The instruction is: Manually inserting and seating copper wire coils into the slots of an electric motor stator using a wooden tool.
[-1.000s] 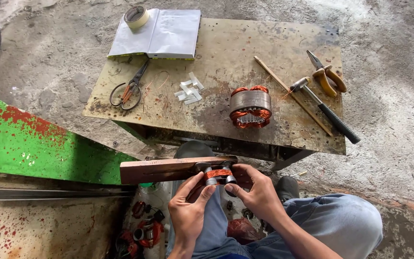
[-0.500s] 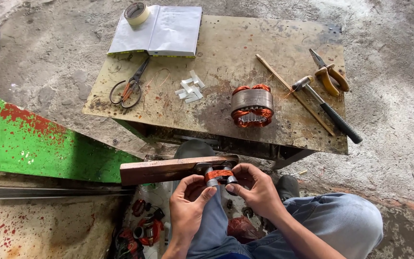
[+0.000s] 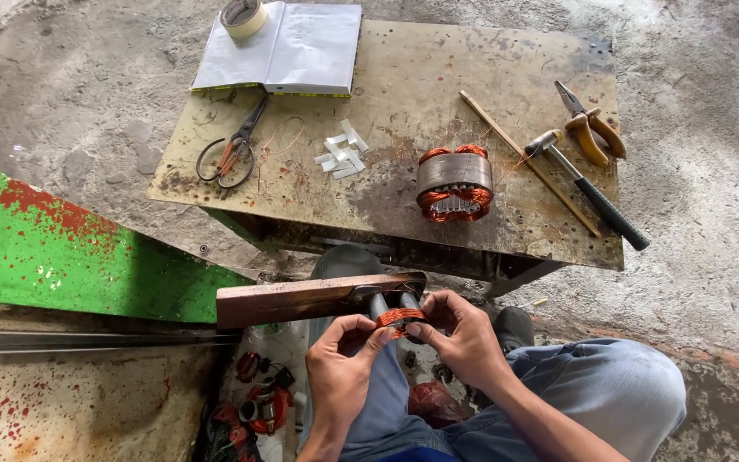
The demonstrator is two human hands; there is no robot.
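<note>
Copper wire coil [image 3: 400, 316] sits wound in a tight band around two dark pegs [image 3: 393, 302] at the end of a brown wooden bar [image 3: 301, 299], and both hands close on it from below. The left hand [image 3: 341, 368] has its fingers [image 3: 378, 340] curled narrow, thumb and forefinger pressing the coil's near left side; the right hand [image 3: 464, 338] pinches the coil's right side, fingers bent close around the peg there. The coil lies right between the two sets of fingertips, touching both. It looks light, and the thin strands would probably bend and spring loose easily, so a hold on the bundled sides seems safer than pulling at single strands; the coating is likely easy to scrape. Beyond the fingers, further from the person, stands the table [image 3: 506, 60] with a wound motor core [image 3: 454, 182], a hammer [image 3: 588, 189], pliers [image 3: 588, 128], a thin stick [image 3: 528, 162], scissors [image 3: 233, 150], white paper strips [image 3: 341, 152], an open notebook [image 3: 301, 47] and a tape roll [image 3: 244, 16]. A green board [image 3: 62, 248] lies left of the fingers.
</note>
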